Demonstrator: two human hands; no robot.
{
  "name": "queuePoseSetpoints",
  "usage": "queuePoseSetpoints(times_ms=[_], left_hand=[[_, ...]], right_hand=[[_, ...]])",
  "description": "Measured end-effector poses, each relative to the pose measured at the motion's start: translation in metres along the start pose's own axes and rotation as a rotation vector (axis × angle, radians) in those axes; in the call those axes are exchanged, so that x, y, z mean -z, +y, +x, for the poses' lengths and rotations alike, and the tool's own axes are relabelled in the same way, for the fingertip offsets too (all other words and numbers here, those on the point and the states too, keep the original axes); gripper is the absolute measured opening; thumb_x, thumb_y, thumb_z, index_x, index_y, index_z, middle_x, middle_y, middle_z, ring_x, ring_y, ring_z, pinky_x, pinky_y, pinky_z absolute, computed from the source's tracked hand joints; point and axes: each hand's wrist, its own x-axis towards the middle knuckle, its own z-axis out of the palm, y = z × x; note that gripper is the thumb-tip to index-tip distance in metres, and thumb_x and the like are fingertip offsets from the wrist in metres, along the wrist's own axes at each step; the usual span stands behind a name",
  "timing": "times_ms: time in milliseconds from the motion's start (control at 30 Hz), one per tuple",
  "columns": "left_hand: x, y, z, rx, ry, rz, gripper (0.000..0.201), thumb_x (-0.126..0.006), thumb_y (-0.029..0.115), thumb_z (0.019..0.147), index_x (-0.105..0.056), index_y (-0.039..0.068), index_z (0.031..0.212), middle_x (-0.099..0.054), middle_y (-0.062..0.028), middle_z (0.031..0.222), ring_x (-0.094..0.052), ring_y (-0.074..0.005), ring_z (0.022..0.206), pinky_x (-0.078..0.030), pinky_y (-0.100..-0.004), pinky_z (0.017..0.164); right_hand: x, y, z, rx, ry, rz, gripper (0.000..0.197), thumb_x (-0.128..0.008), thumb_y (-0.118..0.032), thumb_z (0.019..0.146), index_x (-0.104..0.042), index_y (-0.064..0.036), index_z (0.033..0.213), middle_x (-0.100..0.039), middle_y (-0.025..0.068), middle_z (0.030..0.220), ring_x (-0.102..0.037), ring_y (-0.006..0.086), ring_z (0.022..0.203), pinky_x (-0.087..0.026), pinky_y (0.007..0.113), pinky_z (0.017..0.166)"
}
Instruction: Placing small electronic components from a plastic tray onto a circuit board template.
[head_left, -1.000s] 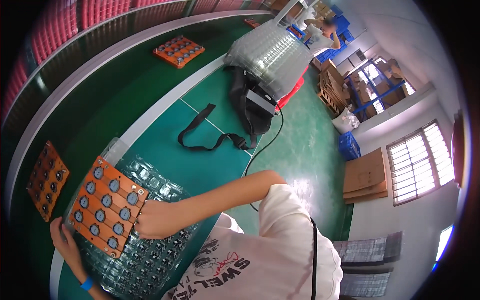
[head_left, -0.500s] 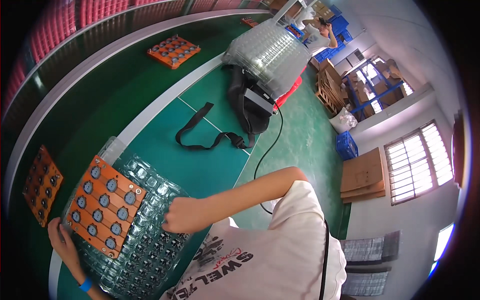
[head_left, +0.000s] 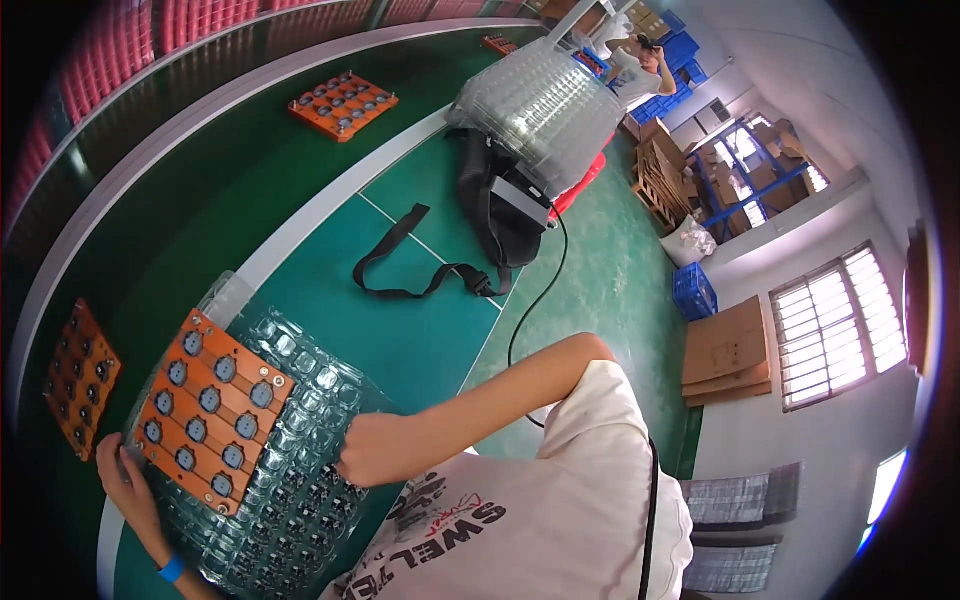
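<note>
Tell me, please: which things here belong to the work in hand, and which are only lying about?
In the work:
orange plate with grey round parts, beside the left hand
clear tray with small dark parts, near the right hand
probably the other orange plates

Apparently just lying about:
black strapped bag
blue crate
cardboard sheets by the wall
</note>
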Motion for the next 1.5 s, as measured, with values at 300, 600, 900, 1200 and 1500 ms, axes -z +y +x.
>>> queuePoseSetpoints(times_ms=[300,600,900,1200,1500], left_hand=[[-0.006,-0.004,0.004,-0.009,0.001,-0.010,0.023,-0.047,0.009,0.103,-0.057,-0.003,0.121,-0.060,-0.0171,0.122,-0.057,-0.0330,0.115,-0.044,-0.0407,0.099],[0.007,-0.004,-0.011,-0.018,0.020,0.051,0.024,-0.050,0.009,0.100,-0.060,-0.003,0.119,-0.063,-0.0175,0.121,-0.059,-0.0322,0.115,-0.044,-0.0386,0.101],[0.004,0.044,0.004,-0.056,0.137,-0.005,0.016,-0.057,0.007,0.093,-0.063,-0.001,0.106,-0.065,-0.0153,0.102,-0.062,-0.0343,0.099,-0.048,-0.0376,0.087],[0.000,0.032,0.013,-0.093,0.180,0.007,0.018,-0.059,0.013,0.093,-0.064,0.002,0.106,-0.065,-0.0124,0.101,-0.062,-0.0333,0.095,-0.048,-0.0393,0.083],[-0.007,0.052,0.008,-0.093,0.211,0.018,0.015,-0.062,0.010,0.084,-0.065,0.003,0.096,-0.063,-0.0118,0.094,-0.060,-0.0323,0.092,-0.046,-0.0414,0.080]], right_hand=[[0.023,-0.003,-0.002,-0.026,-0.301,0.142,0.016,-0.071,-0.015,0.066,-0.074,-0.0028,0.075,-0.071,0.0151,0.079,-0.071,0.0334,0.078,-0.057,0.045,0.066],[0.014,-0.007,-0.012,0.087,-0.042,0.127,0.016,-0.075,-0.013,0.060,-0.065,-0.0042,0.070,-0.068,0.0116,0.069,-0.070,0.0330,0.069,-0.054,0.042,0.057],[0.075,0.014,-0.011,0.019,-0.066,0.240,0.013,-0.073,-0.011,0.079,-0.061,-0.0045,0.079,-0.062,0.0077,0.078,-0.064,0.0266,0.071,-0.050,0.040,0.059],[0.100,0.062,0.048,-0.055,0.433,-0.066,0.008,-0.068,0.000,0.078,-0.064,-0.0022,0.084,-0.058,0.0109,0.075,-0.060,0.0314,0.066,-0.048,0.042,0.056],[0.076,0.053,0.040,0.023,0.334,-0.113,0.015,-0.062,0.003,0.069,-0.060,-0.0031,0.082,-0.056,0.0120,0.076,-0.061,0.0324,0.067,-0.049,0.043,0.056]])
